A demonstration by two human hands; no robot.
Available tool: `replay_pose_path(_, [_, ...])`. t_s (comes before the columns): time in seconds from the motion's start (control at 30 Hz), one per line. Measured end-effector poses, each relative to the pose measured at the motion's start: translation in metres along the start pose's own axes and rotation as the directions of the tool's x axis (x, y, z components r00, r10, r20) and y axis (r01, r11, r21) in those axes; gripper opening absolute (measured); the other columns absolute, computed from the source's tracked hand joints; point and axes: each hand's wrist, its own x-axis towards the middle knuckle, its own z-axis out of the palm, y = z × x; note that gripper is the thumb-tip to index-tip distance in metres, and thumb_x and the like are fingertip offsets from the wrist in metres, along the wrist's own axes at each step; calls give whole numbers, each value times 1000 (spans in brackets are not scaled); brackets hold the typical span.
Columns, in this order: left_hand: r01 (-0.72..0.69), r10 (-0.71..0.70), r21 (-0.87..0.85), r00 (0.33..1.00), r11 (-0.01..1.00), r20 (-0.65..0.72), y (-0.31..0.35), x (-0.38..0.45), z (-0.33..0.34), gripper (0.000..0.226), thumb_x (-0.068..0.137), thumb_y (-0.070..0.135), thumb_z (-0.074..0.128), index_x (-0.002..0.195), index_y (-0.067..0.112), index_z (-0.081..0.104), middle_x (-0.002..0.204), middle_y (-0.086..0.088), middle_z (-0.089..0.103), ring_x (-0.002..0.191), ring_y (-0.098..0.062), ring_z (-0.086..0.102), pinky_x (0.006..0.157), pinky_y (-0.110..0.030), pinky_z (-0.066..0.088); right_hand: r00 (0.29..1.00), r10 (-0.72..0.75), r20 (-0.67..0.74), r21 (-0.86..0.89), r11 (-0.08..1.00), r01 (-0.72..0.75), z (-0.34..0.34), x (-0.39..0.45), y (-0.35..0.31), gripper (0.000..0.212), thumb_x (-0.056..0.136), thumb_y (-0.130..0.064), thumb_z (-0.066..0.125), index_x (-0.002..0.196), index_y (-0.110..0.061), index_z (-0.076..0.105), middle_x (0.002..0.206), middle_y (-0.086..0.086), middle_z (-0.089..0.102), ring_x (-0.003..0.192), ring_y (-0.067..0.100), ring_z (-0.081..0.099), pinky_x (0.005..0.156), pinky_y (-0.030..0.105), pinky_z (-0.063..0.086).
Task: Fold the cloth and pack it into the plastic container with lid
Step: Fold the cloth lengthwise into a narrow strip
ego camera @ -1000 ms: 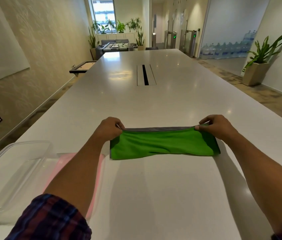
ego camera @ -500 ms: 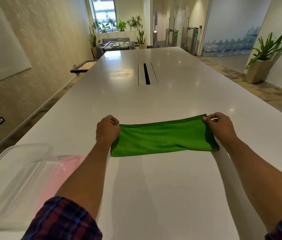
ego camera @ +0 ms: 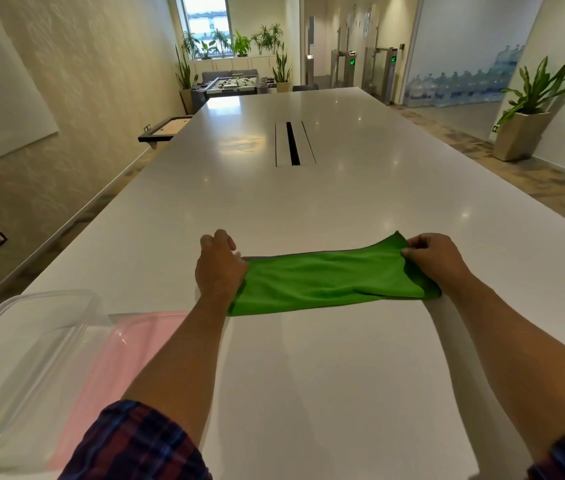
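Observation:
A green cloth (ego camera: 329, 282) with a grey edge lies folded into a long strip on the white table (ego camera: 308, 375). My left hand (ego camera: 218, 268) rests on its left end, fingers curled over the far corner. My right hand (ego camera: 436, 261) pinches the right end, with the far right corner lifted a little. A clear plastic container (ego camera: 21, 362) stands open at the near left, and its pink lid (ego camera: 125, 362) lies flat beside it, partly under my left forearm.
A dark cable slot (ego camera: 293, 143) runs along the table's middle, farther off. A potted plant (ego camera: 530, 109) stands on the floor at the right. The table's left edge runs close to the container.
The lifted cloth edge has come down onto the strip, so the cloth lies flatter. Both hands shifted slightly away from me with the cloth's ends; the right one now raises the far corner.

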Motion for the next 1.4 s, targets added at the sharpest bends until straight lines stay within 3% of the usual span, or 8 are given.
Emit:
replay_pose_path(0.27, [-256, 229, 230, 964, 939, 136, -10, -16, 18, 39, 87, 53, 63, 100, 16, 64, 104, -5, 61, 97, -29, 60, 81, -41, 51, 998, -36, -51, -197, 980, 26, 14, 8, 9, 26, 100, -22, 59, 120, -5, 61, 114, 17, 67, 97, 28, 57, 81, 34, 40])
replay_pose_path(0.37, [-316, 295, 295, 949, 902, 114, -14, -19, 22, 42, 91, 54, 58, 105, 15, 65, 107, -6, 63, 99, -29, 60, 80, -41, 48, 1000, 12, 5, -173, 985, -11, 10, 11, 7, 40, 101, -35, 58, 130, -7, 55, 122, 16, 64, 109, 32, 60, 85, 36, 43])
replay_pose_path(0.67, [-316, 239, 484, 947, 816, 216, 17, -28, 15, 40, 90, 43, 54, 113, 12, 66, 110, -9, 66, 102, -31, 64, 90, -43, 43, 974, 33, 222, -57, 998, -21, -12, 11, 11, 64, 74, -37, 89, 126, -18, 57, 110, 5, 67, 94, 21, 68, 82, 41, 57])
replay_pose_path(0.8, [-373, 331, 380, 928, 847, 173, 40, -45, 18, 30, 89, 32, 52, 106, 13, 67, 107, -6, 67, 96, -29, 64, 89, -41, 40, 971, 8, 241, -188, 981, 38, -7, 5, 4, 69, 77, -44, 86, 132, -19, 53, 107, 0, 64, 90, 21, 68, 83, 41, 56])
replay_pose_path(0.9, [-446, 417, 188, 892, 875, 176, 49, -61, 28, 47, 96, 48, 46, 117, 10, 65, 119, -9, 66, 108, -30, 63, 97, -42, 42, 992, -31, 119, -311, 948, 67, -1, -7, 2, 65, 84, -58, 73, 133, -20, 52, 108, 5, 67, 96, 26, 65, 81, 40, 52])
replay_pose_path(1.0, [-410, 338, 146, 870, 900, 359, 41, -74, 38, 91, 93, 74, 32, 155, 7, 33, 162, -15, 33, 151, -29, 29, 123, -45, 23, 991, -130, 27, -437, 890, 129, 6, -20, 8, 52, 92, -56, 61, 131, -24, 51, 105, 5, 69, 98, 31, 65, 79, 40, 48])
replay_pose_path(1.1, [-398, 258, 207, 834, 894, 489, 28, -75, 42, 115, 82, 89, 20, 162, 7, 7, 171, -12, 3, 158, -25, 1, 128, -44, 5, 966, -258, -10, -516, 829, 216, 11, -27, 18, 38, 99, -38, 54, 132, -21, 48, 101, 10, 72, 93, 36, 67, 73, 40, 45])
replay_pose_path(1.4, [-443, 259, 223, 788, 868, 558, 22, -69, 38, 133, 68, 100, 15, 162, 8, -2, 171, -9, -6, 158, -21, -7, 128, -44, 2, 953, -304, 9, -625, 742, 242, 10, -22, 31, 31, 103, -31, 47, 128, -12, 52, 105, 17, 68, 89, 41, 67, 76, 48, 54])
